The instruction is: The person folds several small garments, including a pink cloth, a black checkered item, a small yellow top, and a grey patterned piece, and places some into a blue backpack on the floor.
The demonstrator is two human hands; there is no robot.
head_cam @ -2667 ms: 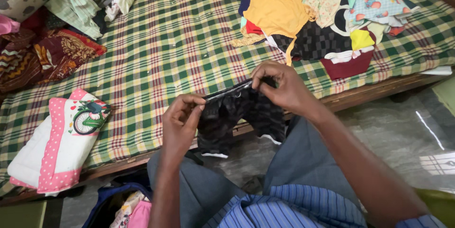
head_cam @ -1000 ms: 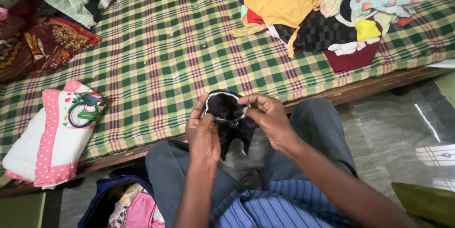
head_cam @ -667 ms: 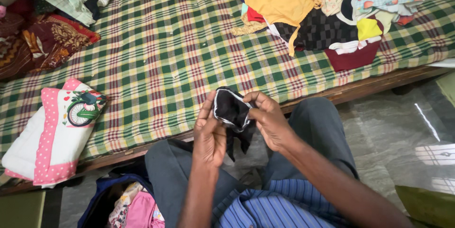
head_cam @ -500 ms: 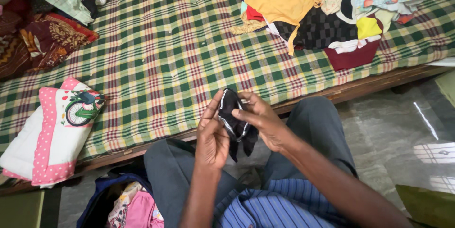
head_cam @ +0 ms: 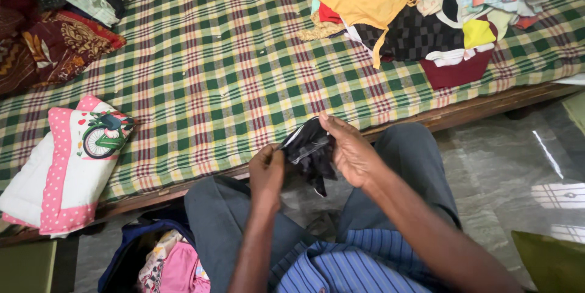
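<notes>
both hands, left hand (head_cam: 266, 174) and right hand (head_cam: 348, 150), gripped one small black garment (head_cam: 309, 151) between them, one open bag (head_cam: 159, 262) of clothes below the left.

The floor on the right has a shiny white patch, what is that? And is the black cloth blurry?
Head view: the white patch is window-like glare on the glossy stone floor. The small black garment, held between the left hand and right hand, looks slightly soft, its weave hard to read. The green checked bedsheet is evenly lit and sharp.
</notes>
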